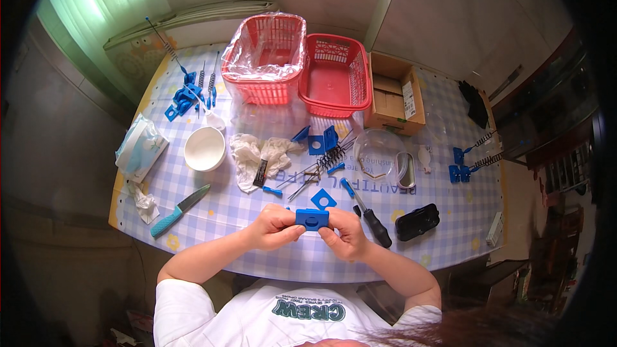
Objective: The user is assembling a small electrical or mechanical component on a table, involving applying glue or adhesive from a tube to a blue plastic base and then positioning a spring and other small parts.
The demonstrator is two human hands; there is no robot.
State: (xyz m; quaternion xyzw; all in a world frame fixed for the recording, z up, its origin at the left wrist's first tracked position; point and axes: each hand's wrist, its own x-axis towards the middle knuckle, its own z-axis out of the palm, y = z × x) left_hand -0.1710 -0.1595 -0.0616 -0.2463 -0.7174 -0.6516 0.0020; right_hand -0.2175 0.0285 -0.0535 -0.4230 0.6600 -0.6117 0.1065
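Between my two hands, above the table's near edge, is a small blue rectangular plastic piece (312,220) with a raised oval at its middle. My left hand (276,227) pinches its left end, and my right hand (345,234) grips the right end. Just beyond lies a blue square plate with a round hole (324,200). Farther off are more blue plates (316,145) beside black coil springs on metal rods (330,158). A screwdriver with a black handle (377,227) rests to the right of my right hand.
A knife with a turquoise handle (167,221) lies at left, near a white bowl (205,149). Two red baskets (335,80) and a cardboard box (393,112) stand at the back. Crumpled tissue (247,154) is mid-table; a black case (417,222) sits at right.
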